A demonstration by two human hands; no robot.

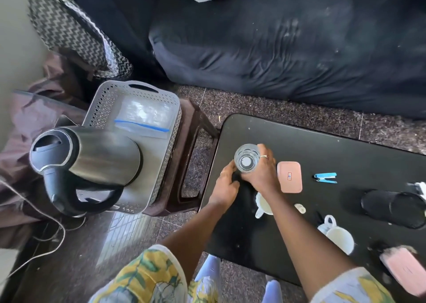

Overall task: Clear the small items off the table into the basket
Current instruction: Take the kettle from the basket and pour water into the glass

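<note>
A clear drinking glass (247,157) stands near the left end of the black table (334,150). My right hand (262,173) wraps its right side. My left hand (224,184) is at its lower left, thumb against the glass and fingers curled under. The grey perforated basket (106,100) sits on a brown stool (196,127) left of the table, with a zip bag (145,118) inside. On the table lie a pink box (289,176), a blue stapler (325,178), a small white item (300,208) and two white mugs (264,204) (337,236); my right forearm partly hides the nearer-left mug.
A steel kettle (92,157) with a black handle stands in front of the basket and covers its near part. A black cylinder (391,208) and a pink item (408,270) are at the table's right. A dark sofa (276,44) runs behind. Cables (46,233) trail on the floor at left.
</note>
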